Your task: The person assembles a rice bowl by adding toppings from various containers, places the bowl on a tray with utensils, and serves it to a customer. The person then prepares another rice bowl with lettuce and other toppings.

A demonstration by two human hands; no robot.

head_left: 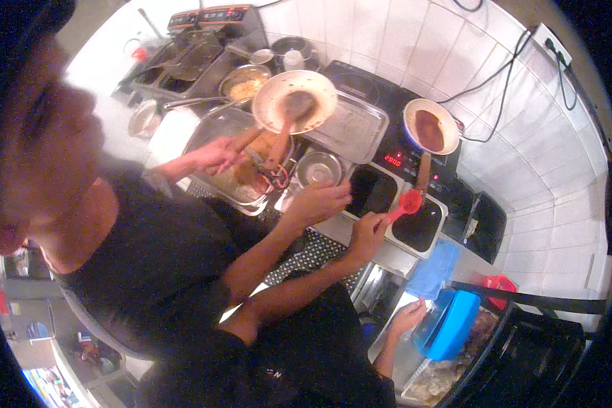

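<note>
My left hand is closed round the handle of a small red ladle, its bowl above a rectangular metal container of dark content. Just beyond, a pale frying pan with brown sauce rests on the hob, its wooden handle toward the ladle. My right hand is beside a clear container with a blue lid. Its fingers look loosely bent, with nothing visible in them; whether they touch the container I cannot tell.
On my left, a co-worker's hand grips another frying pan with a spatula in it; their other hand is near a steel bowl. A metal tray, blue cloth and fryer are around. Cables hang along the wall.
</note>
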